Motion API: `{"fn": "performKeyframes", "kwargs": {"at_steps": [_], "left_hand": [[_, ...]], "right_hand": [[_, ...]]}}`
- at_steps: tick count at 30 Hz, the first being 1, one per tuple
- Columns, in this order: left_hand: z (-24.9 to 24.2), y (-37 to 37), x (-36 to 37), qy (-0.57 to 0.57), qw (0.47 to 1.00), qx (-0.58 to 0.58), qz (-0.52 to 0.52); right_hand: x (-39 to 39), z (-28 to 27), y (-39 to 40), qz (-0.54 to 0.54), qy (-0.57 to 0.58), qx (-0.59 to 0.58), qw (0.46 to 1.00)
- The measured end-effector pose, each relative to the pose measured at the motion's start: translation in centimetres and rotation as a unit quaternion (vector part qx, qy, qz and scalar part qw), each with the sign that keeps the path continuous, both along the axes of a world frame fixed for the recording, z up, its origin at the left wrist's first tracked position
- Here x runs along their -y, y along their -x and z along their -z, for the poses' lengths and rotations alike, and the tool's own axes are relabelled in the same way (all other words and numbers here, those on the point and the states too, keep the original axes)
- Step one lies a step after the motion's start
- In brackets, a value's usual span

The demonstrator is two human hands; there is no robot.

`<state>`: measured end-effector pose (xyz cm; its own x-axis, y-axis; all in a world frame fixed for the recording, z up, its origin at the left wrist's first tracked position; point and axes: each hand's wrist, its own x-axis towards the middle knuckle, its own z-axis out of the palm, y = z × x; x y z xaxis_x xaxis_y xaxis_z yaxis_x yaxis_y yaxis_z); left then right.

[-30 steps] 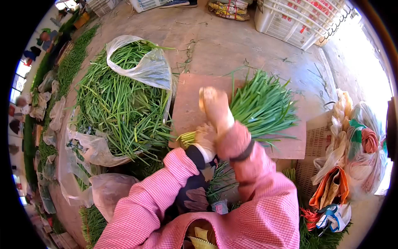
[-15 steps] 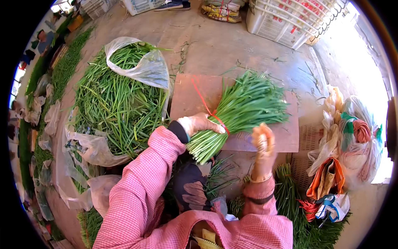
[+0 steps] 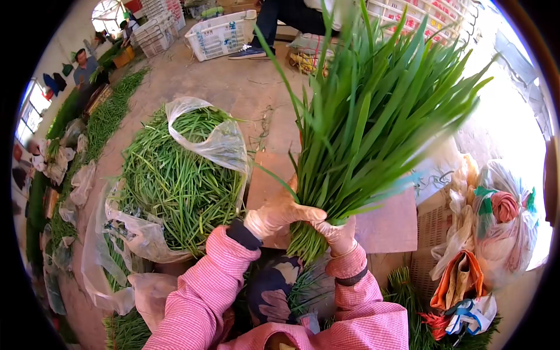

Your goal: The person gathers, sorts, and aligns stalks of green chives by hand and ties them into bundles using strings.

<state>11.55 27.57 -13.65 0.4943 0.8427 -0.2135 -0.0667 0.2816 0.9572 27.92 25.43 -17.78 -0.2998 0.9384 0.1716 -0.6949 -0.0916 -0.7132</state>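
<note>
A thick bunch of green chives point(image 3: 361, 128) is held upright, leaf tips fanned up and to the right, pale cut stems pointing down. My left hand point(image 3: 286, 213), in a thin glove, wraps round the bunch near its stem end, thumb across the front. On the right side my right hand point(image 3: 341, 233) closes on the same bunch, close to the left thumb. The red tie around the stems is mostly hidden by hands and leaves. Beneath lies a reddish-brown board point(image 3: 388, 224).
At left, an open plastic bag point(image 3: 201, 137) overflows with loose green leaves point(image 3: 181, 186). Right are bundled plastic bags point(image 3: 504, 227), an orange pouch point(image 3: 461, 280) and tied chives point(image 3: 405, 297). White crates point(image 3: 221, 35) and a seated person's leg point(image 3: 280, 26) are behind; another person point(image 3: 86, 67) is far left.
The bunch has gone from lying over the board to standing raised towards me. My right hand, formerly apart from it, has come in against its stems. The view has tilted up.
</note>
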Motion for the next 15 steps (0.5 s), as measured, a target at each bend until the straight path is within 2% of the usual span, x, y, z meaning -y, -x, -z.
{"fn": "performKeyframes", "kwargs": {"at_steps": [1,2,3,4,5,6,8,9,10,11,12,15], "left_hand": [[-1.0,-0.4,0.1,0.034,0.999,0.022,-0.027],[1.1,-0.4,-0.5,-0.040,0.997,-0.003,-0.062],[3.1,0.0,-1.1,-0.081,0.993,-0.016,-0.082],[5.2,0.4,-1.7,-0.121,0.987,-0.030,-0.103],[7.4,1.6,-2.2,-0.249,0.949,-0.168,-0.091],[9.0,2.5,-2.8,-0.367,0.877,-0.299,-0.078],[7.9,2.8,-4.4,-0.481,0.767,-0.419,-0.071],[5.7,3.1,-3.8,-0.323,0.921,-0.216,-0.031],[4.4,3.1,-3.3,-0.233,0.967,-0.102,-0.010],[3.2,3.1,-2.8,-0.132,0.991,0.008,0.002],[2.2,3.2,-2.3,-0.110,0.992,-0.018,0.052],[3.0,2.3,0.0,-0.126,0.975,0.127,-0.133]], "right_hand": [[-0.3,1.0,-0.3,0.045,-0.096,0.131,0.986],[-0.6,1.9,-0.5,0.112,-0.189,0.278,0.935],[-1.0,2.8,-0.7,0.184,-0.260,0.393,0.863],[-1.0,2.6,-0.6,0.198,-0.252,0.399,0.859],[-0.7,2.3,-0.4,0.184,-0.222,0.372,0.882],[-0.7,2.0,-0.3,0.166,-0.191,0.340,0.906],[-0.3,1.6,0.0,0.135,-0.162,0.312,0.927],[-0.1,1.1,0.0,0.124,-0.156,0.305,0.931],[-0.1,0.8,-0.1,0.114,-0.153,0.306,0.933],[-0.2,0.6,-0.1,0.105,-0.154,0.305,0.934],[-0.1,0.6,-0.1,0.102,-0.151,0.311,0.933],[0.6,0.6,0.0,0.114,-0.154,0.334,0.923]]}}
